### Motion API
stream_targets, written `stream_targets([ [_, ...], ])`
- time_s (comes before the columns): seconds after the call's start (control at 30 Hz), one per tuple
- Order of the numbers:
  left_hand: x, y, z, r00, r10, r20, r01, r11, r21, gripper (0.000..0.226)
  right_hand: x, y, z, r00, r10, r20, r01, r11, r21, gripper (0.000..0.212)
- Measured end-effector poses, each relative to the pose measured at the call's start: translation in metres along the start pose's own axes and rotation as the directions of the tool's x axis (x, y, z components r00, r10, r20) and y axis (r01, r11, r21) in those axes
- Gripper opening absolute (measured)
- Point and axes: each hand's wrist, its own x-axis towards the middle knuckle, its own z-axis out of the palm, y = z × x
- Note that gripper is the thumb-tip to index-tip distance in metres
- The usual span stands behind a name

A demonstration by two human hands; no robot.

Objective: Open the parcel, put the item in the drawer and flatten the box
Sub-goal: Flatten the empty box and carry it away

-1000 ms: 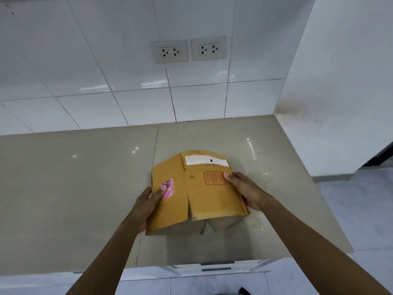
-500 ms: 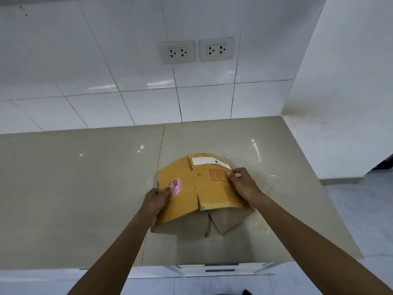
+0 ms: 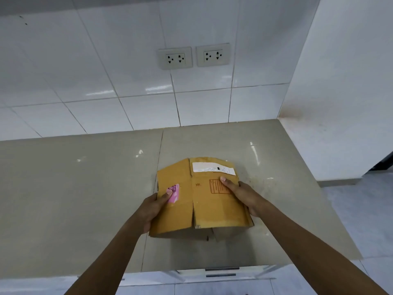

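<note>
A brown cardboard box (image 3: 204, 201), folded nearly flat, is held just above the beige countertop (image 3: 85, 188). It carries a white shipping label near its far edge, an orange printed stamp and a pink sticker. My left hand (image 3: 155, 206) grips its left side, thumb on the pink sticker. My right hand (image 3: 242, 194) holds its right side, thumb pressed on the orange stamp. Loose flaps hang below its near edge. The item from the parcel is not in view.
White tiled wall with two power sockets (image 3: 193, 57) rises behind the counter. A white side wall (image 3: 340, 103) closes off the right. Drawer fronts with dark handles (image 3: 221, 271) show under the counter's near edge. Tiled floor lies to the right.
The box has been drawn a little toward me and pressed flatter, the flaps below now mostly tucked under. Both hands keep their grip.
</note>
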Motion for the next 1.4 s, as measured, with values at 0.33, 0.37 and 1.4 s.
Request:
stream_targets([
  [0.33,0.006,0.01,-0.005,0.972,0.155,-0.177,-0.135,0.984,0.116,0.055,-0.002,0.009,0.006,0.984,-0.081,-0.159,0.087,0.996,0.028,0.047],
  [0.37,0.006,0.012,-0.005,0.966,0.17,-0.194,-0.15,0.982,0.115,0.053,-0.001,0.012,0.006,0.979,-0.075,-0.189,0.085,0.995,0.045,0.045],
  [1.4,0.033,-0.015,0.037,0.986,-0.164,0.024,0.001,0.153,0.988,0.129,0.024,0.08,0.072,0.935,-0.333,0.121,0.165,0.107,-0.98,0.087],
])
